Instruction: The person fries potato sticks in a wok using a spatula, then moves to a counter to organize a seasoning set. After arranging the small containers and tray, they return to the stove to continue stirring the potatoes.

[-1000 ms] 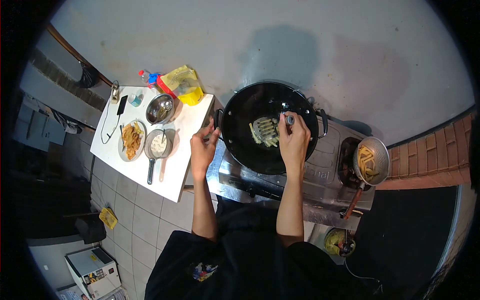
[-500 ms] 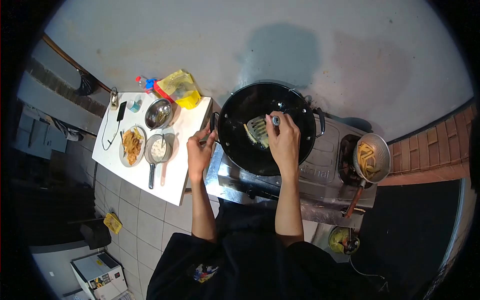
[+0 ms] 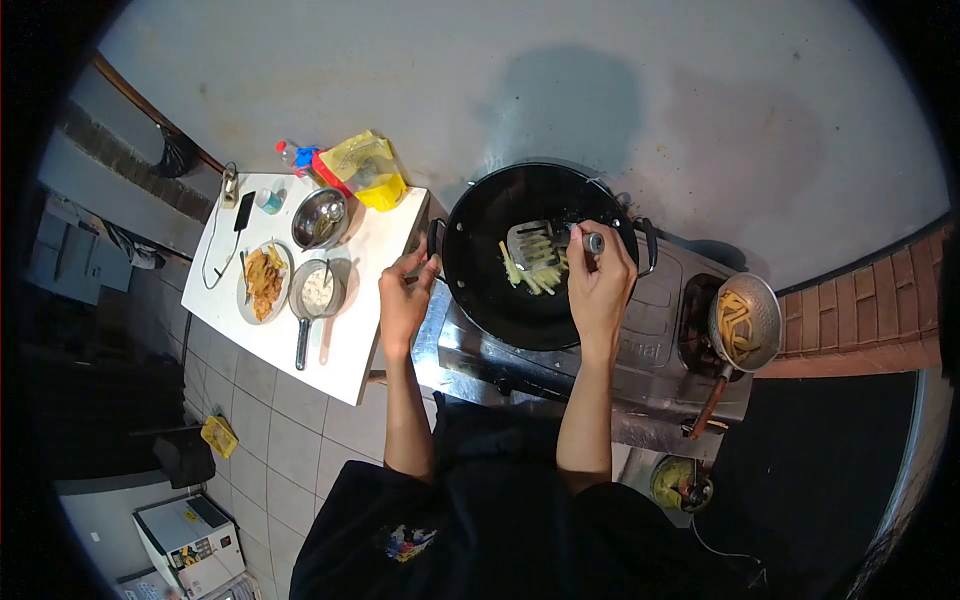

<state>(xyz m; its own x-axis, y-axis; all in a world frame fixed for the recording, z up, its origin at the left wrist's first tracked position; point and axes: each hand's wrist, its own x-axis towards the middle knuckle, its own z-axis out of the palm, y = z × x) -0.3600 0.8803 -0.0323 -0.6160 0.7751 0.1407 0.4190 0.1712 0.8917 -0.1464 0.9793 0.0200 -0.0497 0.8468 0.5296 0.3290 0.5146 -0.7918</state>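
Note:
A large black wok (image 3: 500,310) stands on the steel stove. In my right hand (image 3: 603,280) is the handle of a slotted spatula (image 3: 522,240), whose metal head lies over pale cut strips (image 3: 538,280) in the wok. My left hand (image 3: 407,290) is at the wok's left side, its fingers closed around the black loop handle (image 3: 434,238).
On the white table (image 3: 345,345) at the left are a plate of fried food (image 3: 264,283), a small pot of white batter (image 3: 317,290), a steel bowl (image 3: 320,218) and a yellow bag (image 3: 370,170). A strainer with fries (image 3: 738,325) rests at the stove's right.
My right hand and the spatula moved left, then back to the right across the wok. The pale strips are more exposed below the spatula. My left hand stays at the handle.

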